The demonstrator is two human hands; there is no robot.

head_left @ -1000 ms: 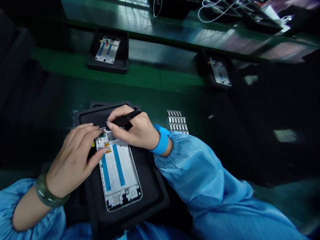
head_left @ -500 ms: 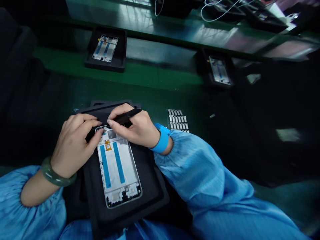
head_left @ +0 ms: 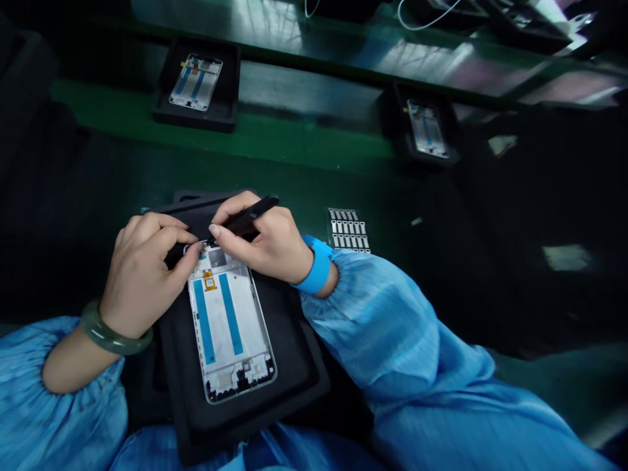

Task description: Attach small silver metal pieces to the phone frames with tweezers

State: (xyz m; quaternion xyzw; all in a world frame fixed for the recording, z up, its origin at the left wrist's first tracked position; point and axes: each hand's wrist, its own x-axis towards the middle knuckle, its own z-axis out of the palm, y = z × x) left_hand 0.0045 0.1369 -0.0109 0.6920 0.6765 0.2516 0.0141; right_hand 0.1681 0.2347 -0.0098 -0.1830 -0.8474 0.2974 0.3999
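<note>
A phone frame [head_left: 223,327] lies inner side up in a black foam tray [head_left: 289,353], with two blue strips and a small orange flex cable [head_left: 210,280] on it. My left hand [head_left: 150,258] is closed at the frame's top left corner, thumb and fingertips pinching its edge. Black tweezers [head_left: 252,212] slant down from my right hand [head_left: 267,245], which grips them between thumb and fingers. Their tip meets the frame's top edge near my left fingertips. Exactly what the tip touches is too small to make out.
A sheet of small metallic pieces [head_left: 348,229] lies right of the tray on the green bench [head_left: 304,176]. Farther back, two more phone frames sit in black trays, one at left [head_left: 235,91] and one at right [head_left: 400,131]. White cables [head_left: 426,26] hang at the top.
The view has shifted slightly, so everything sits a little higher in the picture. The tweezers stand somewhat steeper in my right hand, with the tip at the frame's top edge.
</note>
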